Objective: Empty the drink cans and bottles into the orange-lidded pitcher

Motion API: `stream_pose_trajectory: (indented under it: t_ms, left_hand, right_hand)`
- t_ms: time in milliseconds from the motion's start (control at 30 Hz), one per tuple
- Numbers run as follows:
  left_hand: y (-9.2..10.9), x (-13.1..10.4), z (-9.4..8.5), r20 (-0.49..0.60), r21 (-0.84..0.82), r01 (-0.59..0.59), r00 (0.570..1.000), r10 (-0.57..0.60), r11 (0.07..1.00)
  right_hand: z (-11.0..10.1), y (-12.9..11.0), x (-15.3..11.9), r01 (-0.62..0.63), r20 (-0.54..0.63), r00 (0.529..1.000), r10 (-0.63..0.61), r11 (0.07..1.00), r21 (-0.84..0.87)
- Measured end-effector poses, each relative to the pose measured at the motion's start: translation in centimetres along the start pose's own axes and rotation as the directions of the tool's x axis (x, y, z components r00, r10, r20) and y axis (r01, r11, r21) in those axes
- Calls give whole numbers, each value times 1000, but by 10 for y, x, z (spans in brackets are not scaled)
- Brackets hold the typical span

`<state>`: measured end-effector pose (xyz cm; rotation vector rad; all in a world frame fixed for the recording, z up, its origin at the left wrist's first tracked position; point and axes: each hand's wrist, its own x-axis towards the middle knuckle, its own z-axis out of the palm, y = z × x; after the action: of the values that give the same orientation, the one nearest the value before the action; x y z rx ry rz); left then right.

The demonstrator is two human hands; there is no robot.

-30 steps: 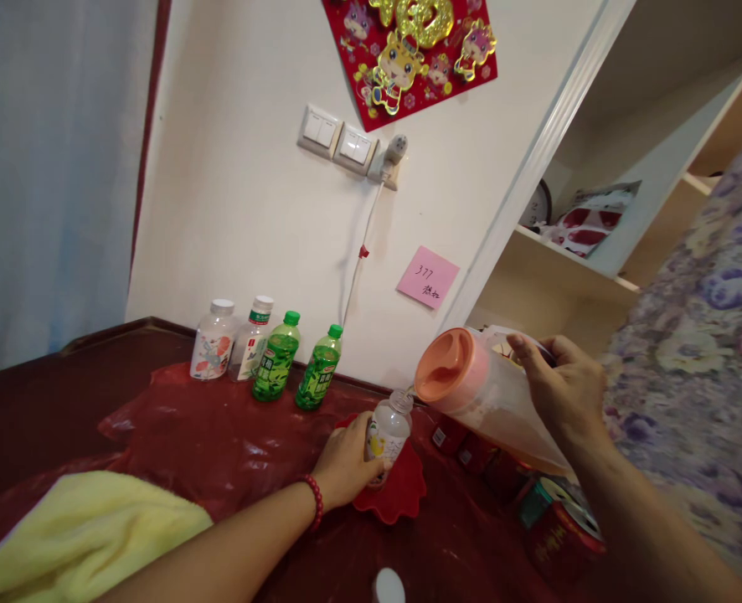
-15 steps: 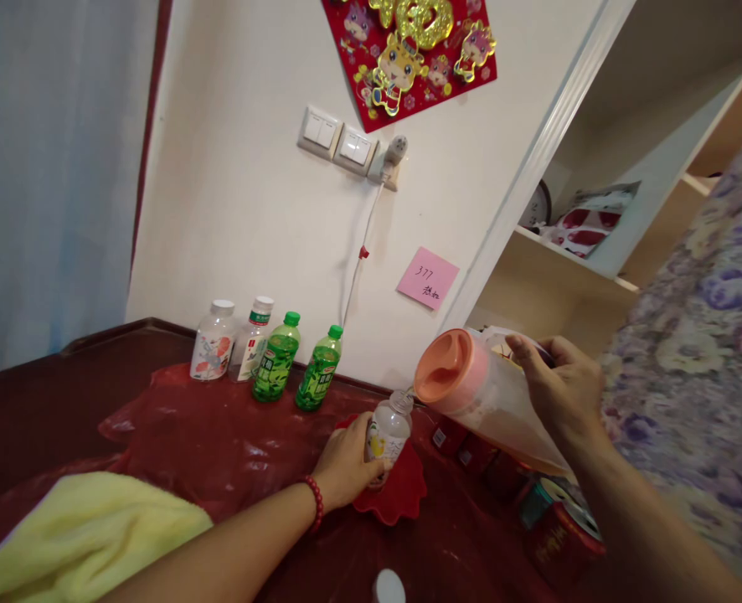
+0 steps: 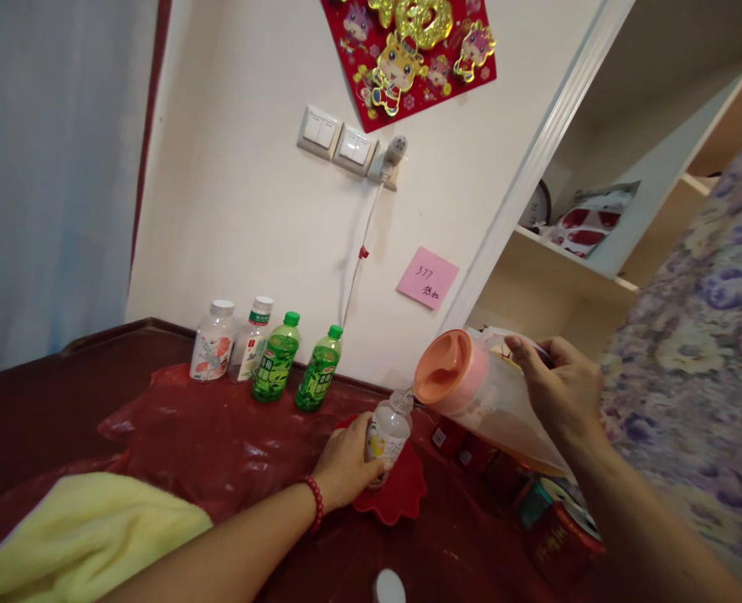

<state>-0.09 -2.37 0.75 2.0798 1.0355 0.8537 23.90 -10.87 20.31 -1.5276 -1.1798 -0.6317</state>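
Observation:
My left hand (image 3: 347, 463) is wrapped round a clear open-topped bottle (image 3: 388, 437) with a yellow flower print, which stands over a red scalloped dish (image 3: 402, 494). My right hand (image 3: 563, 389) grips the handle of a translucent pitcher (image 3: 506, 410) with an orange lid (image 3: 450, 368). The pitcher is tipped to the left, its lid at the mouth of the bottle. A thin stream seems to run between them. A white cap (image 3: 389, 586) lies at the bottom edge.
Two green bottles (image 3: 275, 360) and two capped clear bottles (image 3: 213, 345) stand by the wall. A yellow cloth (image 3: 95, 536) lies at the lower left. Several cans (image 3: 563, 544) stand beneath the right arm. A floral curtain (image 3: 691, 352) hangs at the right.

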Motion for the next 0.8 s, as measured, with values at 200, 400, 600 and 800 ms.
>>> stream_pose_trajectory:
  t_ms: [200, 400, 600, 800]
  left_hand:
    - [3, -1, -2, 13, 16, 24, 1000, -25, 1000]
    - [0, 0, 0, 8, 1, 12, 1000, -12, 1000]
    - [-4, 2, 3, -10, -13, -9, 1000, 9, 1000]
    - [-7, 2, 4, -22, -51, -24, 1000, 22, 998]
  right_hand:
    - [0, 1, 0, -3, 0, 1000, 3, 1000, -6]
    - [0, 0, 0, 7, -2, 1000, -7, 1000, -12]
    - [0, -1, -1, 20, -11, 1000, -20, 1000, -11]
    - [0, 0, 0, 22, -6, 1000, -22, 1000, -15]
